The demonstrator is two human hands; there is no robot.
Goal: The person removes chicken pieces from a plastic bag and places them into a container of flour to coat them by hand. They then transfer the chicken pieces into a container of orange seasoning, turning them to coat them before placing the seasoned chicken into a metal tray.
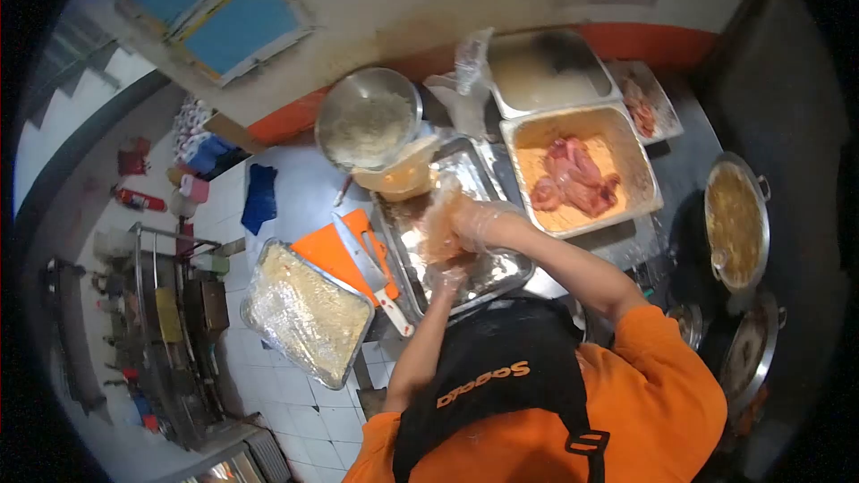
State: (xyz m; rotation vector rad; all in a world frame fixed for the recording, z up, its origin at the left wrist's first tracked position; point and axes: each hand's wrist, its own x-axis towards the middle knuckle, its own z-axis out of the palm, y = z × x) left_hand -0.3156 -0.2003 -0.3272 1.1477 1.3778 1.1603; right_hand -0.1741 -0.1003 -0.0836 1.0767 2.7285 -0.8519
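Observation:
Both my hands wear thin clear plastic gloves and are close together over a shiny metal tray [497, 291]. My right hand [477, 222] closes around the side of a blurred orange-tan piece [438, 231] with a filmy, plastic-like surface; its kind cannot be made out. Against the lower end of that piece is my left hand [447, 279], its fingers curled and partly hidden. At the tray's far left corner stands a tan plastic tub [398, 177]. To the right, a deep metal pan [640, 165] holds raw pink meat [574, 177] on orange-coloured coating or batter.
Left of the tray, a knife [358, 255] lies across an orange cutting board [331, 246]. A plastic-wrapped tray of pale crumbs [304, 313] sits nearby. Behind are a metal bowl [369, 116] and a second pan [550, 76]. Pots of oil-like liquid [735, 222] stand at right.

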